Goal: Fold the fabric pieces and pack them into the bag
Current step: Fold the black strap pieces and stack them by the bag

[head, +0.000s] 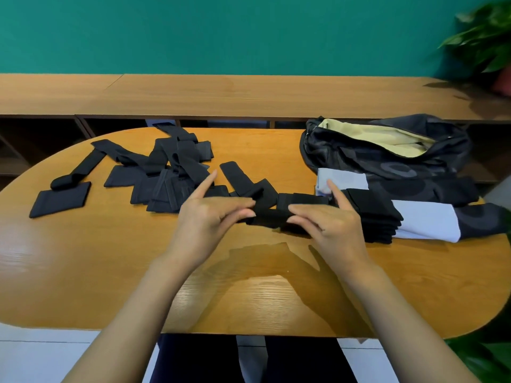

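A long black fabric strip is held just above the wooden table at the middle. My left hand pinches its left part, index finger pointing up. My right hand pinches the strip's right part, index finger raised too. One end of the strip trails back to the left over the table. A stack of folded black pieces lies just right of my right hand. The dark bag with a cream lining lies open at the back right.
A heap of unfolded black strips and flat pieces covers the table's left half, with one folded square at the far left. Pale blue panels lie under the stack. A wooden shelf runs behind, a plant at right.
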The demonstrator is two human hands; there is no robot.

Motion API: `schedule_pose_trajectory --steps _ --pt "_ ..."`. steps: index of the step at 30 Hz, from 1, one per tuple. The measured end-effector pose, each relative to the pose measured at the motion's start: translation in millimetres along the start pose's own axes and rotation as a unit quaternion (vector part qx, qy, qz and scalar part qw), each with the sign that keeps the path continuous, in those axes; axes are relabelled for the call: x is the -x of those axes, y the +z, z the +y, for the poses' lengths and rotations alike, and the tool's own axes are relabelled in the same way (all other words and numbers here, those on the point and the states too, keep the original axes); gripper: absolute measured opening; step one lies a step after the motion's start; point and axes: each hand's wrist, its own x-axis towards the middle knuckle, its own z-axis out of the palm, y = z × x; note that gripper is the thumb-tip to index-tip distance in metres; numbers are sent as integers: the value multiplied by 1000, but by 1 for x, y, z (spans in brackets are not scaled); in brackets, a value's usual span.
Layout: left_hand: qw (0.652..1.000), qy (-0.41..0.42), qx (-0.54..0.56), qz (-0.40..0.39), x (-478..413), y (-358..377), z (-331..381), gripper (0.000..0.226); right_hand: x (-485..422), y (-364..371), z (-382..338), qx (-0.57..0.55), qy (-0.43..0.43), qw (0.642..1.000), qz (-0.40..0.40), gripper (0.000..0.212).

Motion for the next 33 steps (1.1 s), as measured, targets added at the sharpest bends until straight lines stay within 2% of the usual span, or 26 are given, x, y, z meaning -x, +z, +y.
schedule_pose_trajectory --steps 4,7,10,12,14,16,25,30,33 --pt "995 78 -27 56 -37 26 -8 23 -17 -5 31 74 -21 996 56 16" --pt "995 61 -35 63 -40 66 -17 21 -9 -4 49 150 -32 988 28 13" --pt "999 -18 14 -30 -11 101 -23 32 14 -3 57 189 -25 980 -58 11" --pt "988 -103 71 -95 4 112 -22 48 26 -2 57 197 -7 975 -102 21" --pt "969 -186 117 -111 10 115 -18 59 31 -2 55 213 16 967 -137 36" --pt "956 -233 140 -112 11 116 -13 64 33 -1 52 223 35 961 -160 46" --pt "954 -203 136 -172 10 122 2 56 39 2 41 222 96 957 -160 46" --pt "968 -201 76 -133 24 104 -5 59 29 6 23 207 65 963 -159 43" --pt "971 -203 3 -130 36 88 -15 61 20 17 2 200 29 961 -190 40"
